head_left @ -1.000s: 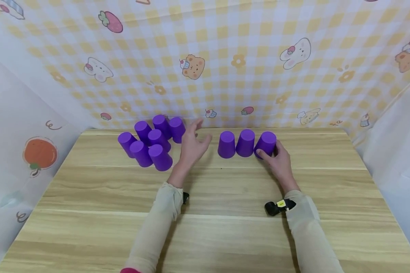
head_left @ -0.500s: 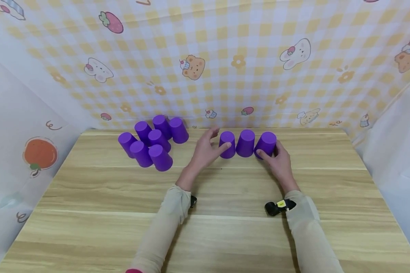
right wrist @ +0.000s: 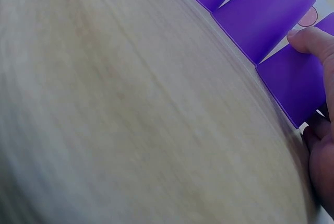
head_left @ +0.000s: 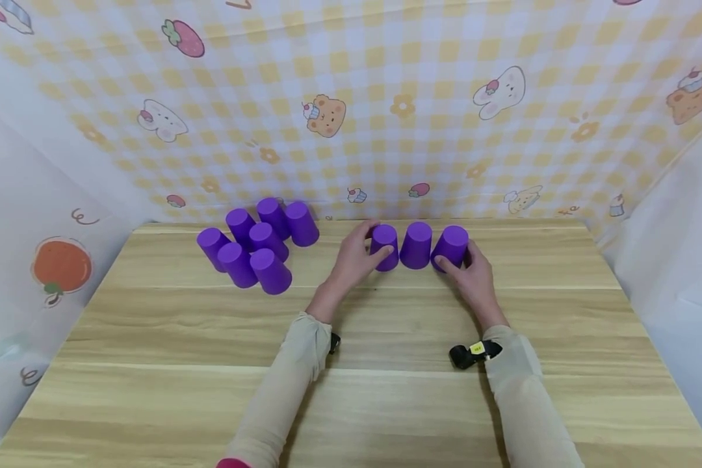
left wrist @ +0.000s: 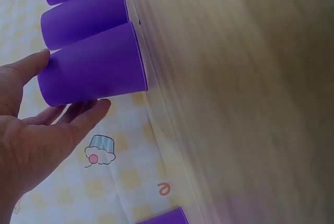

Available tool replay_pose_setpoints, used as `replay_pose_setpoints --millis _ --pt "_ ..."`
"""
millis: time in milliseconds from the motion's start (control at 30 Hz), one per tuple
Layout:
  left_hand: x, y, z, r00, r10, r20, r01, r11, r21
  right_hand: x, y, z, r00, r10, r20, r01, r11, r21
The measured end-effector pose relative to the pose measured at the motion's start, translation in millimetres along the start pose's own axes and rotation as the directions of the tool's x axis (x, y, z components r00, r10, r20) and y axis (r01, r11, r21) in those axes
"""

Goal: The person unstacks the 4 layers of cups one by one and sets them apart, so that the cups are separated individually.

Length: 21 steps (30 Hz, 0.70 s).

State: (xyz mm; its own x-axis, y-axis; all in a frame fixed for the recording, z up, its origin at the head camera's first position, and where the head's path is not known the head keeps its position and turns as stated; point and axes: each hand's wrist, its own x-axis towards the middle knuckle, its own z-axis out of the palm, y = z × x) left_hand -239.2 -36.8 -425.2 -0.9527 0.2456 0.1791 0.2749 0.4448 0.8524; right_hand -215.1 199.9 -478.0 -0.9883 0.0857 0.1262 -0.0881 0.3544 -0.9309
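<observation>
The left hand [head_left: 355, 259] has come across from the cluster of cups to the row of three just right of the frame's centre, and now takes hold of the left cup [head_left: 384, 246]: in the left wrist view its thumb lies along one side of that cup [left wrist: 93, 66] and its fingers [left wrist: 83, 113] curve round the other. The head view has also drifted a little, so everything sits slightly lower and further left than a second ago. With both ends of the row now under a hand, the line of three looks bracketed, which I judge as squaring it up or readying an end cup for lifting.

The right hand [head_left: 470, 276] has stayed where it was, fingers curled about the right cup [head_left: 451, 246], thumb on its near side; the right wrist view shows a fingertip [right wrist: 308, 40] on that cup's wall [right wrist: 292, 83]. Neither cup looks lifted; both stand mouth-down on the counter [head_left: 386, 338].

Between them stands the middle cup [head_left: 416, 245], touched by neither hand as far as I can tell. Upper left of centre sits the cluster of seven cups [head_left: 254, 244], untouched. Behind runs a checked backdrop [head_left: 386, 97] printed with cartoon animals.
</observation>
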Motion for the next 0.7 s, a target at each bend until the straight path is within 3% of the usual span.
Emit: replay_pose_setpoints --millis 467,700 --pt "-7.6 -3.6 -21.7 0.998 -0.033 -0.05 0.033 0.999 0.004 -2 -6 -1 1.0 0.021 0.011 -0.021 1.0 0.01" --pt "-14.3 -5.5 -45.8 0.988 -0.046 -0.146 0.053 0.998 0.04 0 -2 -2 1.0 0.013 0.009 -0.013 1.0 -0.006"
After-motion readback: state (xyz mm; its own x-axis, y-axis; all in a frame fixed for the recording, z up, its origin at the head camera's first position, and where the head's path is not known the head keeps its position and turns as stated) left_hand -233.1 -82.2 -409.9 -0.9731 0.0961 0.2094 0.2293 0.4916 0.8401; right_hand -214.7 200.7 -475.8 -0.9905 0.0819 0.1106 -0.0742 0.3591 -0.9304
